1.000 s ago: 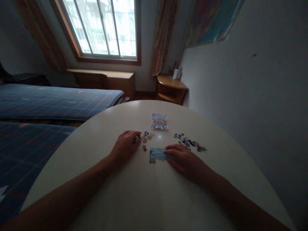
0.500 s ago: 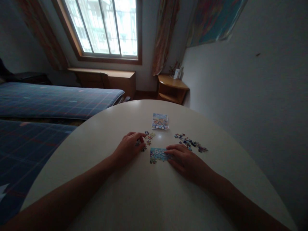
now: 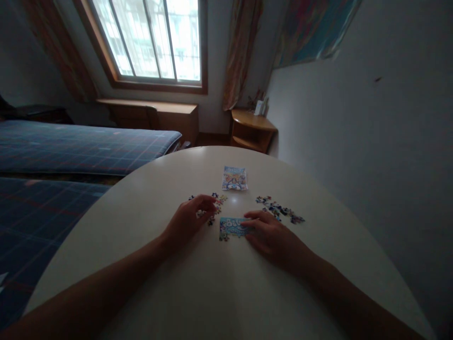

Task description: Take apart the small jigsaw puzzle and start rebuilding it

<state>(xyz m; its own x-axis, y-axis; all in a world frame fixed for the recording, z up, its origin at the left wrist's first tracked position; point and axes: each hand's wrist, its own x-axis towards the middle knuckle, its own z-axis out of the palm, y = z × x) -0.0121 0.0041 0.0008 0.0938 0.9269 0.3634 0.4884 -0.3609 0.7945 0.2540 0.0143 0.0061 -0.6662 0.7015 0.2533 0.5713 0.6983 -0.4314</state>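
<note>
Blue beneath the right hand: fingers spread loosely on the right end of the puzzle
Left hand: fingers bent over loose pieces; gripping one or not, cannot tell
From left fingers to puzzle: rightward, slightly nearer the body
Puzzle's long axis: left to right, flat on the desk

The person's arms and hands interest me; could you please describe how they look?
The left hand and right hand wear no gloves, and no watch shows. The left forearm and right forearm are bare, with no sleeves in view. Finer markings are too dim to make out.
</note>
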